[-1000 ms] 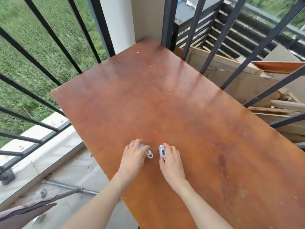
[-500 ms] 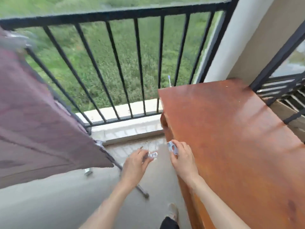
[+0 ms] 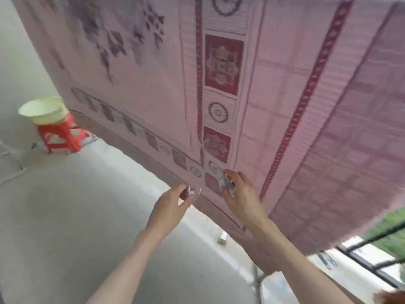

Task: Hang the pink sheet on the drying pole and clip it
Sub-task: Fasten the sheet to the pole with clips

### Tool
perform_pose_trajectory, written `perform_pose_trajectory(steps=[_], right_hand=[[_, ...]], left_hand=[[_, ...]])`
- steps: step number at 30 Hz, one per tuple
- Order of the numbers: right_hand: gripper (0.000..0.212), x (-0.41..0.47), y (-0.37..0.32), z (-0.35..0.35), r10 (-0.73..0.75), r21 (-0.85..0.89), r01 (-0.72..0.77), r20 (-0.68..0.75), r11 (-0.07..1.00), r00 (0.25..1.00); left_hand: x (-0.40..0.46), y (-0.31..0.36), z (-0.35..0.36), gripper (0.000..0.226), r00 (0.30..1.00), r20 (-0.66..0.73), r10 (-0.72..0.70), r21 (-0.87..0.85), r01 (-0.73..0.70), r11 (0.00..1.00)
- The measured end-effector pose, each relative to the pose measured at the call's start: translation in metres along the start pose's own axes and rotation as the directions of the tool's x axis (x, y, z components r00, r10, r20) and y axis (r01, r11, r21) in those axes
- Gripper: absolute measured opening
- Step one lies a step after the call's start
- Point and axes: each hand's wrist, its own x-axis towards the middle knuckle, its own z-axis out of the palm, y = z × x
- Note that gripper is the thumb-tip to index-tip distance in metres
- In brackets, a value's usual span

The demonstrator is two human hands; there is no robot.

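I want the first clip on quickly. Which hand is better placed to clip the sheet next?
Probably the right hand: its clip is raised against the pink sheet. The left hand holds its clip lower, off the sheet's edge.

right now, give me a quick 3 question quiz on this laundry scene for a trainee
1. True or false: the pink sheet is already hanging up in front of the person.
2. What does each hand hold? A) a small clip B) a corner of the sheet C) nothing
3. Fill in: the pale basin sits on a red ____.

Key
1. True; it drapes down from above the frame, though the pole itself is out of view.
2. A; the left hand pinches one clip and the right hand grips another clip.
3. stool
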Motion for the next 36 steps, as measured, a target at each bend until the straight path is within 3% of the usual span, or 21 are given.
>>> perform_pose_trajectory(steps=[7,11,15,23,29,36], right_hand=[[0.032,0.131,-0.108,0.132,-0.244,0.084,0.232,0.187,0.969,0.951],[0.021,0.213,-0.157,0.206,-0.351,0.175,0.319,0.198,0.931,0.915],[0.021,0.298,-0.205,0.266,-0.383,0.256,0.324,0.233,0.911,0.894],[0.032,0.422,-0.299,0.401,-0.492,0.353,0.366,0.398,0.861,0.774],[0.037,0.522,-0.379,0.514,-0.515,0.365,0.384,0.401,0.848,0.758],[0.028,0.64,-0.494,0.638,-0.487,0.403,0.328,0.402,0.854,0.775]], left_hand=[[0.047,-0.103,-0.123,0.02,0.921,-0.283,-0.268,-0.104,0.248,0.963],[0.103,-0.162,-0.183,0.006,0.868,-0.369,-0.333,-0.102,0.318,0.943],[0.159,-0.209,-0.248,0.009,0.794,-0.444,-0.415,-0.127,0.403,0.906],[0.243,-0.309,-0.365,0.018,0.641,-0.54,-0.546,-0.263,0.488,0.832],[0.334,-0.41,-0.45,0.022,0.618,-0.524,-0.586,-0.361,0.463,0.81],[0.454,-0.52,-0.607,0.016,0.637,-0.555,-0.535,-0.375,0.383,0.844]])
